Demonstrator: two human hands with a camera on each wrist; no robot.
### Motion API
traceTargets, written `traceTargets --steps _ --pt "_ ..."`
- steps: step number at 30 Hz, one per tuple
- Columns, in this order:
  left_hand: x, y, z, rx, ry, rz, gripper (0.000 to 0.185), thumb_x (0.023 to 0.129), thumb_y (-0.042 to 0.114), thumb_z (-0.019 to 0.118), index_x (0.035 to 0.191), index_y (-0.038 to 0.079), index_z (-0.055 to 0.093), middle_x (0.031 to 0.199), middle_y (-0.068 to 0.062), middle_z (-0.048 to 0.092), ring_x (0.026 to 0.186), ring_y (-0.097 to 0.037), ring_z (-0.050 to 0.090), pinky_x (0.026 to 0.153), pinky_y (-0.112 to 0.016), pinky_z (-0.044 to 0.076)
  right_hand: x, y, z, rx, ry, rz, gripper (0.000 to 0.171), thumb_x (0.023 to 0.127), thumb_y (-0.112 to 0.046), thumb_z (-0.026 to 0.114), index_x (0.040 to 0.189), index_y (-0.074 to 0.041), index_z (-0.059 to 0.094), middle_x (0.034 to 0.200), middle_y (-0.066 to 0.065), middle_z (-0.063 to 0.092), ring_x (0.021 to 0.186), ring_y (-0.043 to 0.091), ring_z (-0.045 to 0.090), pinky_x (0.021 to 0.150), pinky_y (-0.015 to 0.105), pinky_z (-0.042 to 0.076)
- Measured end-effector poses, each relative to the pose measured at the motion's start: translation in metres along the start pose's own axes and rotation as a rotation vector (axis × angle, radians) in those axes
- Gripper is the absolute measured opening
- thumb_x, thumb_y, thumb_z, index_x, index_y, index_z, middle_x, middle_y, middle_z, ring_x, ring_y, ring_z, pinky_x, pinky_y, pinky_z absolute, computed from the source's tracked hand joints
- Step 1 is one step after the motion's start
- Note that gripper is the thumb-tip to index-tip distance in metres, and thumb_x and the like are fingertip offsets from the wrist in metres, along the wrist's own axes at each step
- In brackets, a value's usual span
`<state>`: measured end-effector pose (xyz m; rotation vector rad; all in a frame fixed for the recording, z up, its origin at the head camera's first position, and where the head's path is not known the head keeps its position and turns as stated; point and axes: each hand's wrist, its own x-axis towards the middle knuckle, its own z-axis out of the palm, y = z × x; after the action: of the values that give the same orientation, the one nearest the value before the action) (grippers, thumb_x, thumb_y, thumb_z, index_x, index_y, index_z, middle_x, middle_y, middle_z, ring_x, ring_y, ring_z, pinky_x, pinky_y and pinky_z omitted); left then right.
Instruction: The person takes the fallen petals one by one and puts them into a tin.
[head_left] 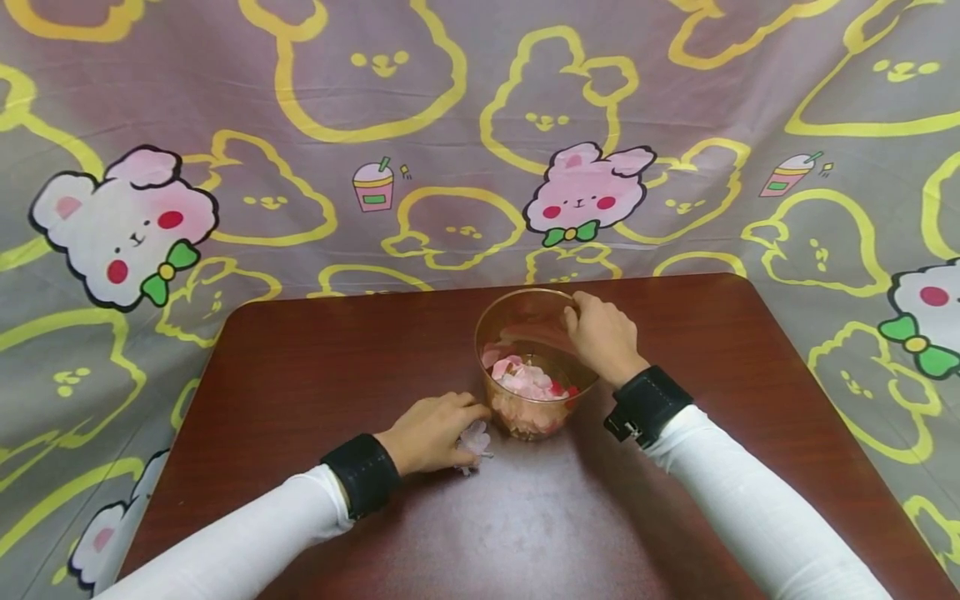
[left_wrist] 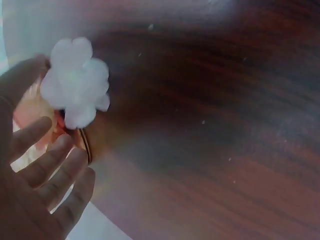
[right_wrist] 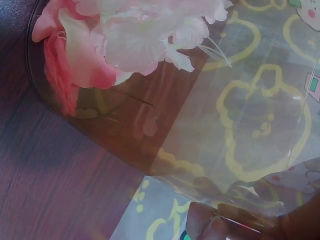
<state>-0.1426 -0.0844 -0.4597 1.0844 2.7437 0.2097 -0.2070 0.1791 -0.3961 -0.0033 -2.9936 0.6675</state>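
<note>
A transparent amber bowl (head_left: 525, 419) with a thin rim stands on the table. Inside it lie pale pink, white and red artificial flowers (head_left: 521, 379), seen close up in the right wrist view as ruffled cloth petals (right_wrist: 145, 45). My right hand (head_left: 603, 337) grips the bowl's right rim, fingers pressed around its edge. Left of the bowl, my left hand (head_left: 435, 429) is at a small white artificial flower (head_left: 474, 437). Its thumb and forefinger lie on either side of that flower, the other fingers spread loosely. Whether the fingertips touch the flower is unclear.
The dark reddish-brown table (head_left: 337, 358) has rounded far corners. Behind it hangs a cloth (head_left: 450, 108) printed with cartoon bears and rabbits. Both wrists wear black bands (head_left: 363, 475).
</note>
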Motion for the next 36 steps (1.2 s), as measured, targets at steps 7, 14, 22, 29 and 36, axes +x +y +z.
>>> traceTargets --steps 7,14,22,29,36 --pt "-0.003 0.007 0.015 0.081 0.000 0.088 0.038 0.080 0.023 0.084 0.114 0.014 0.071 0.101 -0.003 0.067 0.093 -0.021 0.065 0.078 -0.038 0.056 0.000 0.000 0.000 -0.004 -0.006 0.003 0.023 0.104 -0.027 0.050 0.097 -0.009 0.061 0.075 0.010 0.058 0.074 0.032 0.063 0.055 0.039 0.039" --pt "-0.004 0.010 0.019 0.083 0.045 0.097 0.020 0.082 0.011 0.080 0.099 0.016 0.072 0.090 0.000 0.066 0.083 -0.018 0.066 0.069 -0.036 0.055 0.000 0.000 0.001 -0.002 -0.006 0.007 0.022 0.104 -0.028 0.050 0.095 -0.010 0.060 0.073 0.008 0.056 0.072 0.031 0.062 0.055 0.038 0.038" --pt "-0.008 0.009 0.019 0.076 0.069 0.109 0.009 0.087 0.011 0.075 0.088 0.017 0.069 0.083 0.003 0.064 0.075 -0.015 0.066 0.063 -0.033 0.053 -0.001 0.000 0.000 0.000 -0.007 0.007 0.023 0.104 -0.028 0.050 0.094 -0.010 0.060 0.074 0.008 0.057 0.073 0.032 0.063 0.056 0.039 0.039" --pt "-0.007 0.002 0.019 0.046 0.132 0.103 0.004 0.093 0.017 0.071 0.090 0.016 0.069 0.082 0.003 0.064 0.074 -0.015 0.066 0.063 -0.034 0.054 -0.001 -0.001 0.000 0.001 -0.007 0.001 0.023 0.105 -0.027 0.049 0.096 -0.009 0.060 0.074 0.008 0.056 0.071 0.030 0.061 0.056 0.038 0.038" --pt "-0.006 -0.010 0.013 -0.024 0.287 0.037 0.006 0.092 0.017 0.073 0.093 0.015 0.067 0.082 0.004 0.061 0.073 -0.010 0.060 0.065 -0.030 0.052 -0.001 0.000 0.000 -0.001 -0.002 0.002 0.023 0.104 -0.027 0.049 0.094 -0.010 0.059 0.074 0.008 0.057 0.072 0.031 0.062 0.056 0.039 0.039"
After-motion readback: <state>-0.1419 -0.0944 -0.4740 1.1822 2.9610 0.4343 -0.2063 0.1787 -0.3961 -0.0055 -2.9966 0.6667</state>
